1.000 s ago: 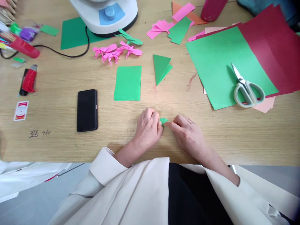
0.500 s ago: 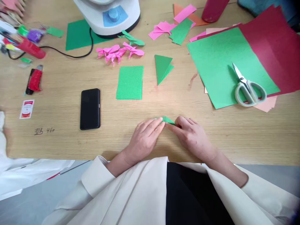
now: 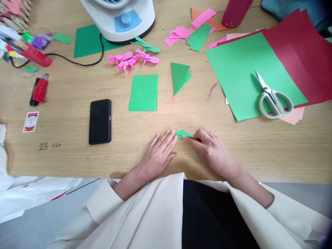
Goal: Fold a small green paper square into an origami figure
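Observation:
A small folded piece of green paper [image 3: 183, 133] lies on the table close to its front edge. My left hand [image 3: 158, 152] rests flat with its fingers stretched out, the fingertips on the paper's left end. My right hand [image 3: 214, 150] is curled at the right end, its index finger pressing on the paper and the other fingers bent under; the paper's right tip runs into this grip. Beyond the hands lie a green paper square [image 3: 143, 92] and a folded green triangle [image 3: 180, 77].
A black phone [image 3: 100, 121] lies to the left. White-handled scissors [image 3: 275, 100] rest on green sheets [image 3: 241, 76] at right, over dark red paper [image 3: 293, 52]. Pink folded paper figures [image 3: 128, 60] lie before a white appliance [image 3: 124, 20]. Red cutter [image 3: 40, 89] at far left.
My left hand has slid a little to the left and flattened, its thumb now apart from the fingers, baring more of the folded paper. My right hand stays in place.

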Available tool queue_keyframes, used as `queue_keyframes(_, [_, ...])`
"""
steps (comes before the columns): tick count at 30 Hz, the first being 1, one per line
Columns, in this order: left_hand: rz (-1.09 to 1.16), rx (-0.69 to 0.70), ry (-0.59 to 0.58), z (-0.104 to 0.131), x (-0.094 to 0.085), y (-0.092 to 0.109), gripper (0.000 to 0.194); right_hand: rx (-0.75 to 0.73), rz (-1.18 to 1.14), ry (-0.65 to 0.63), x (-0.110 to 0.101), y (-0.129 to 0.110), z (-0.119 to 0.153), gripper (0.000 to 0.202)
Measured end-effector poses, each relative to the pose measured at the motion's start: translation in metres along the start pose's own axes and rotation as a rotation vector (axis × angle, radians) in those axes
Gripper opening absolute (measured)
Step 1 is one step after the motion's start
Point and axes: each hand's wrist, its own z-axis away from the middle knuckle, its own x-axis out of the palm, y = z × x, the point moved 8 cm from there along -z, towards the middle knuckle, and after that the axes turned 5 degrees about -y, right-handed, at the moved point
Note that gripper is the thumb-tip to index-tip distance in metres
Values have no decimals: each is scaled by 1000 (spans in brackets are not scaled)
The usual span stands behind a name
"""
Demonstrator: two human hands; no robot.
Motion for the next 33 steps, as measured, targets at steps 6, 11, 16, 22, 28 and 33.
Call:
queue_keyframes(6, [-67,62,27,2,-4,1,49,-2,8,8,0,0,0,37])
queue_keyframes(11, [-167,43,17,-2,-10,7,47,2,22,-3,2,0,0,37])
queue_keyframes(16, [-218,12,22,0,-9,8,47,13,33,-1,2,1,-1,37])
queue_keyframes(22, [-222,-38,-33,-4,-10,7,47,12,29,-4,2,1,0,36])
queue_keyframes(28, [-166,-52,-94,-3,-9,8,52,9,50,10,1,-1,-2,35])
queue_keyframes(33, [-77,11,-126,-4,2,15,63,24,44,19,-1,0,-3,34])
